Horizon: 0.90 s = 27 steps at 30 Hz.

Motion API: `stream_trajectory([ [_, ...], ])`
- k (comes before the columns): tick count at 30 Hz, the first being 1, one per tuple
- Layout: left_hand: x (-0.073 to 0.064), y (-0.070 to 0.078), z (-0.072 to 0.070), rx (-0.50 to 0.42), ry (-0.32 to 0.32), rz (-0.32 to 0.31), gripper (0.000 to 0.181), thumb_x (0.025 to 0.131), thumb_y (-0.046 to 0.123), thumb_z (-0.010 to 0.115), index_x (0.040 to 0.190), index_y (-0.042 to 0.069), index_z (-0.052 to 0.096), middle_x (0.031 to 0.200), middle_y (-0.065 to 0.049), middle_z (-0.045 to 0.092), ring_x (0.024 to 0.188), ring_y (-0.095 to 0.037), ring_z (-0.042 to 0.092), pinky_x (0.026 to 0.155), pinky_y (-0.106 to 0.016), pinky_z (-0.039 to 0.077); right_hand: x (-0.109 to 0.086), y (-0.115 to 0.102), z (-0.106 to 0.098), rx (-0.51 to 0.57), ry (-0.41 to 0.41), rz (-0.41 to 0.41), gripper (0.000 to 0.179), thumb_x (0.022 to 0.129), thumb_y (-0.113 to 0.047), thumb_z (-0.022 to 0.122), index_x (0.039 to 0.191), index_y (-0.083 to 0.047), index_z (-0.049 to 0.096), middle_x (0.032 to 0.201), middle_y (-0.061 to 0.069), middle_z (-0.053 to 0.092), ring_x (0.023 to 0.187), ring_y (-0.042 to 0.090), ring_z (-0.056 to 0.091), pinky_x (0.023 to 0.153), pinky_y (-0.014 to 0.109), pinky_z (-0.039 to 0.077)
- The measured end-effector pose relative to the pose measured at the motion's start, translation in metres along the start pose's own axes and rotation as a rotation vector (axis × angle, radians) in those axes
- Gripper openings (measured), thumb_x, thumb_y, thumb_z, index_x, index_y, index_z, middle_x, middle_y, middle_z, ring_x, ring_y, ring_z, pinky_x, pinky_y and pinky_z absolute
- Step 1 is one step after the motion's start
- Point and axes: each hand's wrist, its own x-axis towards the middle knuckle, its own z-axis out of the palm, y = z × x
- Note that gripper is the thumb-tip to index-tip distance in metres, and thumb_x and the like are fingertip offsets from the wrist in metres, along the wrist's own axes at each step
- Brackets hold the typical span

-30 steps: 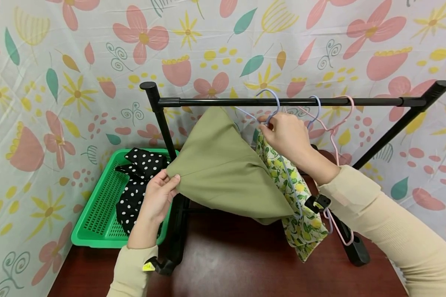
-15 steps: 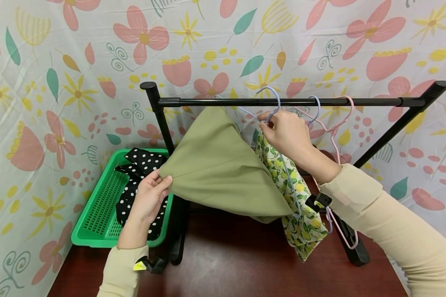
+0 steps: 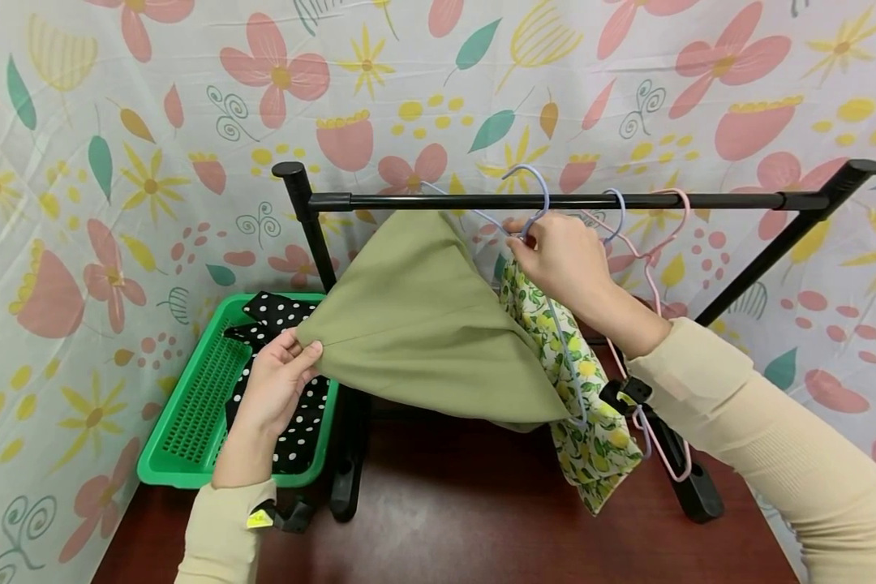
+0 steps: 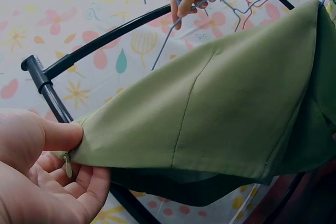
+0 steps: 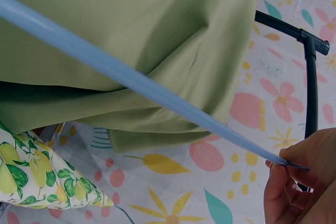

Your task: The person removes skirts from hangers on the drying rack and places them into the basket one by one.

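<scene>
My left hand pinches the waist edge of an olive-green skirt between thumb and fingers. A small zipper pull dangles by those fingertips in the left wrist view. The skirt is spread sideways over the lower part of a blue hanger, and its far corner reaches up just under the rod. Below the hook, my right hand grips the hanger's neck. The hook rises above the black rod; whether it rests on the rod I cannot tell.
Right of the skirt hangs a lemon-print cloth. Another blue hanger hook and a pink hanger are on the rod. At left, a green basket holds a black polka-dot garment. All stand on a dark red table.
My left hand has moved left and slightly down, drawing the skirt's edge out toward the basket. The right hand stays at the hanger's neck with hardly any shift.
</scene>
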Motion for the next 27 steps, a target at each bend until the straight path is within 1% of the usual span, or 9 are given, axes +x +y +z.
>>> stream_trajectory([
  [2, 0.000, 0.001, -0.003, 0.006, -0.014, 0.009, 0.015, 0.090, 0.009, 0.059, 0.104, 0.006, 0.055, 0.089, 0.002, 0.063, 0.081, -0.008, 0.061, 0.069, -0.020, 0.048, 0.000, 0.000, 0.000, 0.000, 0.000, 0.004, 0.019, 0.089, -0.020, 0.059, 0.087, -0.009, 0.074, 0.087, 0.012, 0.068, 0.039, 0.015, 0.030, 0.035, 0.027, 0.021],
  [8, 0.000, 0.005, -0.011, 0.039, -0.034, 0.006, 0.015, 0.090, 0.009, 0.058, 0.105, 0.006, 0.055, 0.090, 0.003, 0.065, 0.081, -0.007, 0.061, 0.070, -0.020, 0.048, -0.002, 0.001, 0.002, -0.019, -0.006, 0.007, 0.021, 0.089, -0.020, 0.059, 0.102, -0.011, 0.072, 0.069, 0.013, 0.061, 0.040, 0.017, 0.035, 0.035, 0.029, 0.026],
  [9, 0.000, 0.005, -0.012, 0.044, -0.033, 0.004, 0.015, 0.090, 0.010, 0.058, 0.105, 0.007, 0.055, 0.089, 0.003, 0.065, 0.081, -0.007, 0.061, 0.070, -0.020, 0.048, -0.002, 0.001, 0.002, -0.024, -0.006, 0.005, 0.021, 0.089, -0.021, 0.059, 0.102, -0.011, 0.072, 0.070, 0.013, 0.062, 0.040, 0.017, 0.035, 0.035, 0.029, 0.026],
  [14, -0.001, 0.009, -0.017, 0.068, -0.033, 0.011, 0.014, 0.090, 0.010, 0.059, 0.104, 0.008, 0.057, 0.090, 0.002, 0.064, 0.081, -0.008, 0.062, 0.070, -0.020, 0.050, -0.001, 0.001, 0.002, -0.027, 0.001, -0.012, 0.019, 0.088, -0.020, 0.059, 0.087, -0.008, 0.074, 0.083, 0.015, 0.068, 0.037, 0.014, 0.029, 0.035, 0.027, 0.022],
  [16, -0.001, 0.011, -0.019, 0.079, -0.031, 0.016, 0.013, 0.090, 0.011, 0.059, 0.103, 0.008, 0.057, 0.089, 0.002, 0.064, 0.081, -0.008, 0.062, 0.070, -0.020, 0.050, -0.001, 0.001, 0.002, -0.026, 0.003, -0.016, 0.019, 0.088, -0.020, 0.059, 0.088, -0.008, 0.074, 0.082, 0.015, 0.067, 0.037, 0.014, 0.027, 0.035, 0.027, 0.021],
  [19, -0.002, 0.015, -0.023, 0.086, -0.024, 0.023, 0.013, 0.090, 0.011, 0.058, 0.103, 0.009, 0.057, 0.090, 0.003, 0.064, 0.081, -0.007, 0.062, 0.069, -0.019, 0.050, -0.002, 0.001, 0.001, -0.024, 0.002, -0.014, 0.019, 0.088, -0.020, 0.060, 0.097, -0.009, 0.073, 0.073, 0.013, 0.063, 0.037, 0.013, 0.026, 0.035, 0.026, 0.020],
  [20, -0.003, 0.016, -0.024, 0.087, -0.020, 0.027, 0.013, 0.090, 0.011, 0.058, 0.103, 0.009, 0.057, 0.090, 0.003, 0.064, 0.081, -0.007, 0.062, 0.069, -0.019, 0.049, -0.002, 0.001, 0.001, -0.023, -0.001, -0.014, 0.020, 0.088, -0.020, 0.059, 0.098, -0.009, 0.073, 0.073, 0.013, 0.063, 0.037, 0.013, 0.025, 0.035, 0.026, 0.020],
  [25, -0.004, 0.022, -0.031, 0.053, -0.017, 0.062, 0.012, 0.090, 0.008, 0.058, 0.102, 0.009, 0.059, 0.089, 0.003, 0.064, 0.081, -0.007, 0.062, 0.068, -0.019, 0.049, -0.002, 0.002, 0.001, -0.019, -0.007, -0.022, 0.020, 0.089, -0.019, 0.059, 0.090, -0.007, 0.074, 0.080, 0.010, 0.069, 0.035, 0.012, 0.021, 0.035, 0.025, 0.016],
  [27, -0.004, 0.024, -0.034, 0.035, -0.021, 0.078, 0.012, 0.090, 0.007, 0.057, 0.102, 0.009, 0.059, 0.089, 0.002, 0.064, 0.081, -0.008, 0.062, 0.069, -0.019, 0.049, -0.002, 0.002, 0.000, -0.017, -0.006, -0.025, 0.020, 0.089, -0.019, 0.059, 0.090, -0.006, 0.074, 0.076, 0.009, 0.068, 0.034, 0.012, 0.020, 0.035, 0.024, 0.016],
])
